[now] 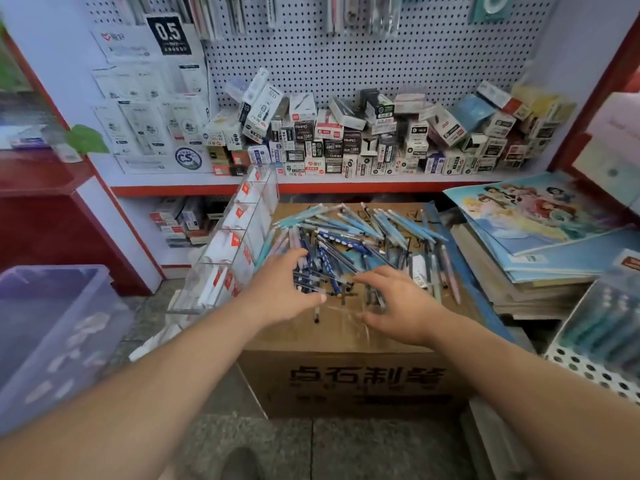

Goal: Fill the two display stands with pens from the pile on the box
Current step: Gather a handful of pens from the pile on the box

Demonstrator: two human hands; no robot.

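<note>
Over the near side of a heap of pens [353, 237], both hands are stretched forward, palms down. The heap, mostly blue and pale blue with a few pink ones, lies loose across the top of a cardboard box [346, 382] printed with dark characters on its front. The left hand [282, 292] has its fingertips among the dark blue pens at the heap's near left; its grip is loose, fingers slightly bent, thumb held out to the side, and it pinches nothing that shows. The right hand [401, 306] is just beside it, grip spread wide, fingers fanned flat over the near pens and the glossy tape on the box. A clear tiered display stand [239, 237] with red-and-white labels leans against the box's left edge, its compartments showing no pens. Right of the box sits a stack of books [540, 271] with a cartoon cover on top. Behind, a red-edged shelf [194, 183] carries many small boxes [346, 140] below a pegboard [381, 57]. A translucent plastic bin [52, 323] stands at far left.
</note>
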